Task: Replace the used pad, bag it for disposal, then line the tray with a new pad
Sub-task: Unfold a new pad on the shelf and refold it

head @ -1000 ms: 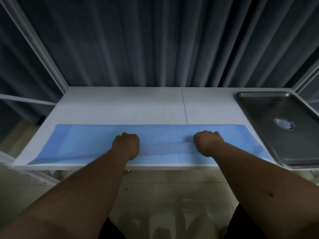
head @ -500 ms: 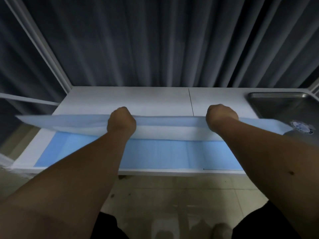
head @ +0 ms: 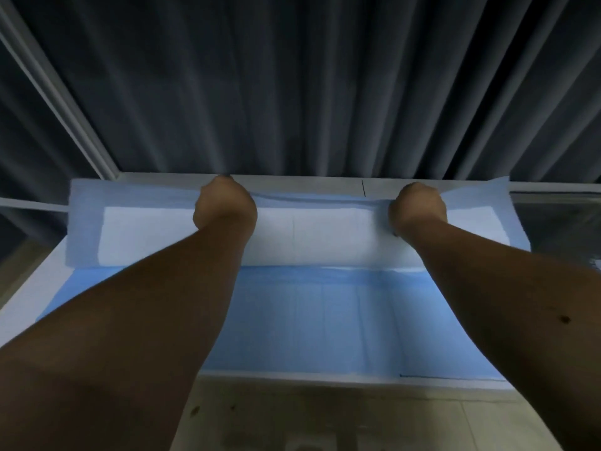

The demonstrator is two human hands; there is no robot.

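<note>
Pad [head: 325,320]: blue, white-faced flap raised; your 2 fists, left hand [head: 225,206] and right hand [head: 418,208], clench its far edge; table [head: 19,297] below your grip.

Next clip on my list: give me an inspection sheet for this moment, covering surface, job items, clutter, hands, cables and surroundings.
Surface: white table, mostly covered by the pad; a seam line shows near the far edge.
Job's things: blue pad lies along the table, its far flap opened away from the person, white inner face up. Metal tray at the far right, only partly in view.
Clutter: nothing seen.
Hands: left hand and right hand are both closed on the far edge of the flap, set apart along it.
Cables: nothing seen.
Surroundings: dark pleated curtain behind the table, a pale frame post at the left, tiled floor below.
</note>
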